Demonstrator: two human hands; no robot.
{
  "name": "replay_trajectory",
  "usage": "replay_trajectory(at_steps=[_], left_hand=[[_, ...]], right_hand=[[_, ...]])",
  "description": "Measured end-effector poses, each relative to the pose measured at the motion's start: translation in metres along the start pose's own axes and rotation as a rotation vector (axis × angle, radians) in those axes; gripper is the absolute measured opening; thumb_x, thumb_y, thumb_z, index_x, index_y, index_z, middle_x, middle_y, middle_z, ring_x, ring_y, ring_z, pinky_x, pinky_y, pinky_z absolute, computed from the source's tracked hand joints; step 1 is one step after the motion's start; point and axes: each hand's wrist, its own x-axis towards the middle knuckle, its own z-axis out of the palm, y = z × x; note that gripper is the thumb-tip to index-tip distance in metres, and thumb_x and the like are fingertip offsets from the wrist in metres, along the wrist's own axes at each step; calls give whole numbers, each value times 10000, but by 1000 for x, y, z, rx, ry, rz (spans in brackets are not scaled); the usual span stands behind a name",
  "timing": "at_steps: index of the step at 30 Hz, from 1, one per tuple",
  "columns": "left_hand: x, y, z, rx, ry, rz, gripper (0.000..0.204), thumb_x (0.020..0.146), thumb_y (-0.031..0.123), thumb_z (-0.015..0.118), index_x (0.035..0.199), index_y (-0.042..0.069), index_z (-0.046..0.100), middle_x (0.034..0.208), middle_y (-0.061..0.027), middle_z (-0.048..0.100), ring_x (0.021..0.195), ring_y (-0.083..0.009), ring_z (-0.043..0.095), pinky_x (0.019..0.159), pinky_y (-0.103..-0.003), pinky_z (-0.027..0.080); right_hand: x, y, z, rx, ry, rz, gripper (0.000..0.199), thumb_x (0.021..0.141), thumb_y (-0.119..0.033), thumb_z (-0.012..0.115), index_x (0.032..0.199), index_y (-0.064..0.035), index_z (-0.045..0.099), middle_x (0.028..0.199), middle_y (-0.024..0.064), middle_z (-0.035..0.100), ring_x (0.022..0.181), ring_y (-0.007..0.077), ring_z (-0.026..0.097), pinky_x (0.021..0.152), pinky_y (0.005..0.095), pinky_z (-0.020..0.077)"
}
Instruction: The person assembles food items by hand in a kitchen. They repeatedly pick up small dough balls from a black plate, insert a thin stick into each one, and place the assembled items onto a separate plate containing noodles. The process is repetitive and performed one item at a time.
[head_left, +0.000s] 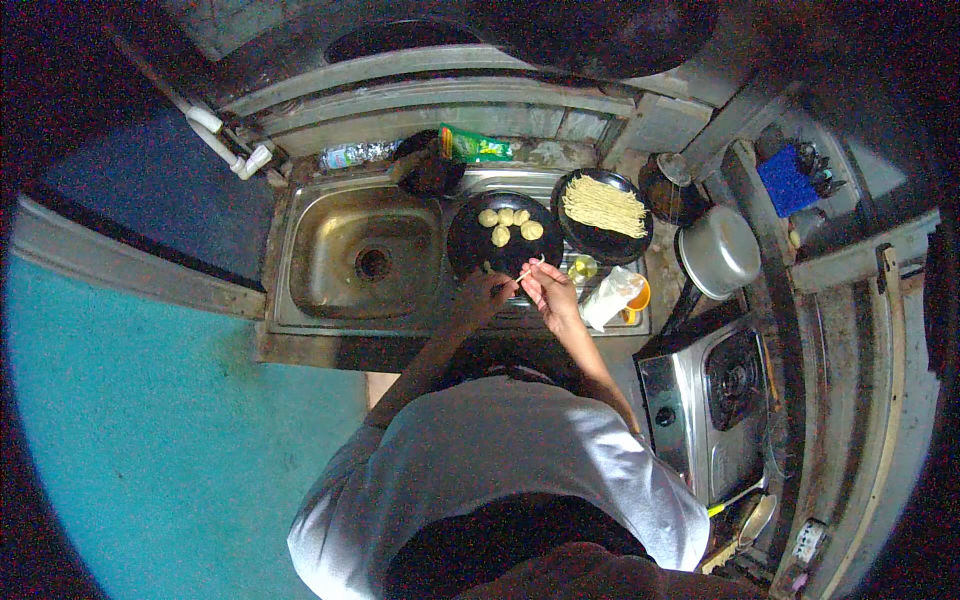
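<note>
Fingertips of both hands are pinched on one thin pale strip point(528, 271), my left hand point(484, 294) on its lower end and my right hand point(551, 291) on the upper bit, right over the near rim of the dark plate point(468, 252). That plate has four little dough lumps point(507, 223) sitting on it, clustered toward the far side. Just right of it there's a second dark plate point(640, 245) piled with pale strips point(603, 205). Sink point(330, 250) is off to my left, silver pot point(718, 251) and stove point(712, 402) to my right, white bag point(608, 298) next to my right wrist.
</note>
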Motion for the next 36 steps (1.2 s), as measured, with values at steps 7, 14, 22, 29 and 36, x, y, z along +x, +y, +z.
replay_trajectory(at_steps=[7,14,22,29,36], left_hand=[[-1,7,0,-217,-143,-319,245,837,280,647,844,34,642,767,-88,659,714,-166,625,633,-327,489],[-1,-20,6,-946,-115,-690,300,876,331,596,1028,74,619,914,-47,629,802,-169,609,721,-344,492],[-4,-50,5,-942,-256,-768,314,906,330,560,1114,99,610,1015,-36,615,876,-156,595,753,-292,488],[-8,-36,-5,-712,-235,-455,318,859,223,644,1125,60,580,1054,-41,615,925,-152,599,794,-288,493],[3,-38,-8,-610,-276,-499,406,771,122,725,1128,32,556,1014,-71,627,923,-175,620,810,-320,504]], right_hand=[[28,21,-40,70,-79,83,162,890,-138,597,1020,-41,591,929,89,664,815,149,659,706,250,558],[19,19,-22,-118,-235,374,377,934,-389,496,1081,-51,573,982,77,651,882,199,640,806,338,525],[9,18,-10,-226,-276,255,320,913,-343,559,1078,-71,591,928,38,660,797,150,633,747,287,521],[9,8,-13,-264,-182,194,235,909,-244,580,1019,-40,613,927,64,669,818,141,657,695,275,552],[-3,2,-2,-242,-252,120,162,866,-126,629,1012,-57,615,940,60,670,832,153,659,701,266,549]])
